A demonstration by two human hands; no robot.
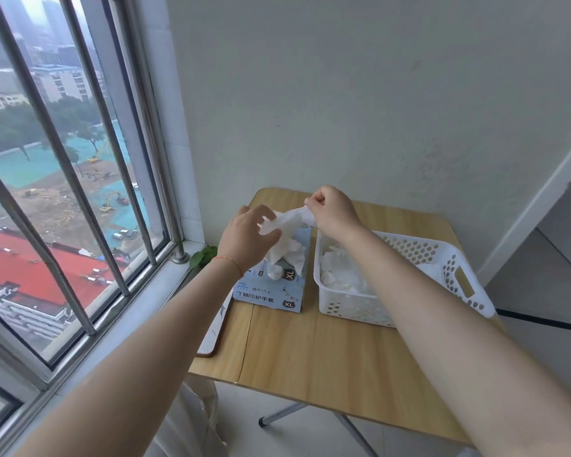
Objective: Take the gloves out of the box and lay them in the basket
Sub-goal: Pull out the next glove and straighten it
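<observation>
a wooden table [310, 351] stands beside a barred window [63, 179].

Both hands [335, 211] hold a glove [289, 221] above box [271, 291].

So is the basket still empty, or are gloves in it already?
Not empty. White gloves already lie inside the basket, piled at its left end. How many, cannot tell; the right forearm hides part of it.

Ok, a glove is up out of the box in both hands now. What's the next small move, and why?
Probably carry the glove right and lay it in the basket. The right hand pinches one end and the left hand holds the other, above the box. The glove looks clear of the bunch poking from the box's opening, and the basket beside it already holds gloves.
</observation>
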